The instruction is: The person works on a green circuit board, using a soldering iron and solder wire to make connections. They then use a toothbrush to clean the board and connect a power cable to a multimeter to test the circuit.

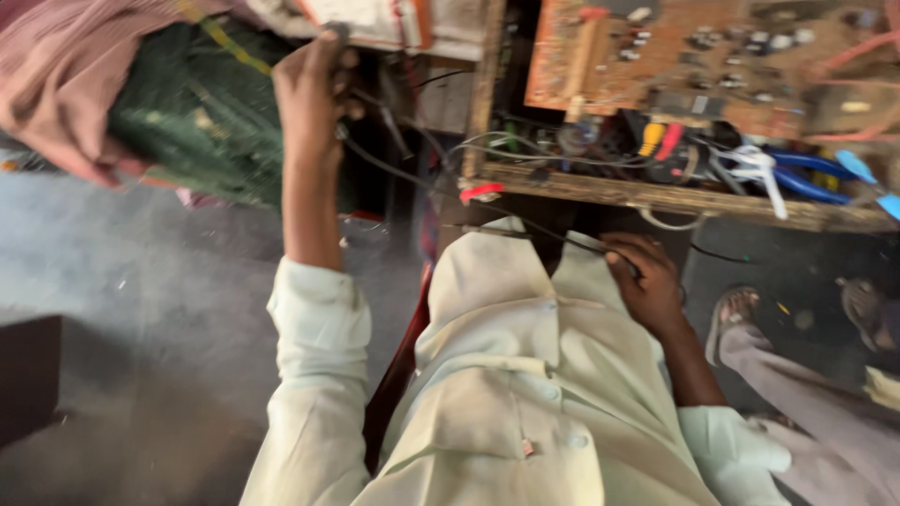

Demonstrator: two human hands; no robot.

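A grey concrete floor (141,281) is seen across the left and lower part of the view, well below the raised left hand. A wooden bench (656,192) with a worn, chipped front edge is set above the right hand, and its top is crowded with parts. The largest of these is an orange circuit board (675,56), laid flat at the back of the bench, far above the right fingers. Beneath it a tangle of wires (562,141) is spread, with a yellow and a red plug (661,139) near the middle and blue-handled pliers (806,178) to the right. A pale carton with an orange edge (375,23) is seen at the top, just beside the left fingertips; its printing is blurred. A green cloth (202,112) and a pink cloth (66,75) are bunched to the left of the left hand.

The left hand (309,89) is raised, and its fingers are closed around a dark cable (384,159) near its upper end. The cable is run from there down and to the right, its long axis slanting across the bench edge toward the lap. The right hand (647,281) is rested on the lap, below the bench, and its fingers are curled narrowly around a thin dark probe (562,239), which is pointed leftward and lies almost level. Another person's sandalled foot (736,314) is seen just right of that hand.
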